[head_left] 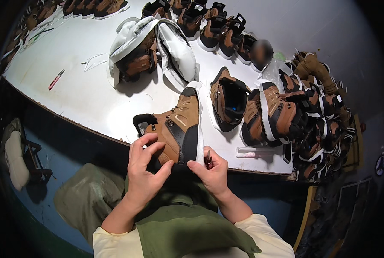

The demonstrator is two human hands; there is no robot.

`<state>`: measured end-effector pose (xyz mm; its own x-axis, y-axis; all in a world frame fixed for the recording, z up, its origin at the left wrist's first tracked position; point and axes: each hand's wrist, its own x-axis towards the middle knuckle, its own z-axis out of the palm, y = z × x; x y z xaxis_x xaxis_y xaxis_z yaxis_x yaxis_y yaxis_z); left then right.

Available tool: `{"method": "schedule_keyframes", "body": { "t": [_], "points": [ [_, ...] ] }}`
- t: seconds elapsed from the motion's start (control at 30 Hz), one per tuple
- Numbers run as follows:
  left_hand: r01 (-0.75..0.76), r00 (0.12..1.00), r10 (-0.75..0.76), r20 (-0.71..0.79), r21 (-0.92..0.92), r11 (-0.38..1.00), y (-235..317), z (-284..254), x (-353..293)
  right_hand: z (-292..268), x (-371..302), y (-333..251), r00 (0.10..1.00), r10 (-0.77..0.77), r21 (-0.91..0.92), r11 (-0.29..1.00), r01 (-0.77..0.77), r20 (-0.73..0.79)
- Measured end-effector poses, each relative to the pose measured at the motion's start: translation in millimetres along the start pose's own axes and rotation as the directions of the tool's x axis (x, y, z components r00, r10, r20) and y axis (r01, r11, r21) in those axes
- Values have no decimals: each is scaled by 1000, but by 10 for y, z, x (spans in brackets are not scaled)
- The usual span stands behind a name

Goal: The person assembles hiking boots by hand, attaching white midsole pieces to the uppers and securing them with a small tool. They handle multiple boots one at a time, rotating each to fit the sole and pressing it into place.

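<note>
A brown and black lace-up boot lies on its side at the table's near edge, toe pointing away. White material runs along its sole side. My left hand grips the boot near its collar and heel, with the fingers curved and apart. On the sole side, my right hand has its thumb pressed at the heel end. A small dark metal tool, its kind unclear, shows between the right fingers. Beside the boot to the right stands a similar boot, its black lining visible.
Two more boots stand at the right. Behind sits a boot wrapped in white zippered covers. A pink-handled cutter lies at left on the white table. Rows of boots line the back; more are piled at right.
</note>
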<state>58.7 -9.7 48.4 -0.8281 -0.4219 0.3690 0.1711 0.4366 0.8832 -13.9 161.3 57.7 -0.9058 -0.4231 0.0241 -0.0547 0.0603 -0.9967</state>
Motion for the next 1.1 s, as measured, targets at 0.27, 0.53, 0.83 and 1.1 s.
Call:
{"method": "schedule_keyframes", "body": {
  "t": [0.27, 0.53, 0.83, 1.1],
  "points": [
    [13, 1000, -14, -10, -17, 1000, 14, -26, 74, -25, -17, 35, 999, 21, -43, 999, -20, 26],
    [15, 999, -16, 28, 33, 999, 20, -58, 117, 10, -6, 59, 1000, -15, -44, 999, 16, 19],
    [-40, 997, 34, 64, 89, 995, -7, -52, 117, 9, 12, 95, 1000, -16, 27, 1000, 16, 2],
    [12, 997, -16, 69, 50, 999, 11, -51, 165, 1, 19, 72, 1000, -26, 9, 1000, 26, 15]
  ]
}}
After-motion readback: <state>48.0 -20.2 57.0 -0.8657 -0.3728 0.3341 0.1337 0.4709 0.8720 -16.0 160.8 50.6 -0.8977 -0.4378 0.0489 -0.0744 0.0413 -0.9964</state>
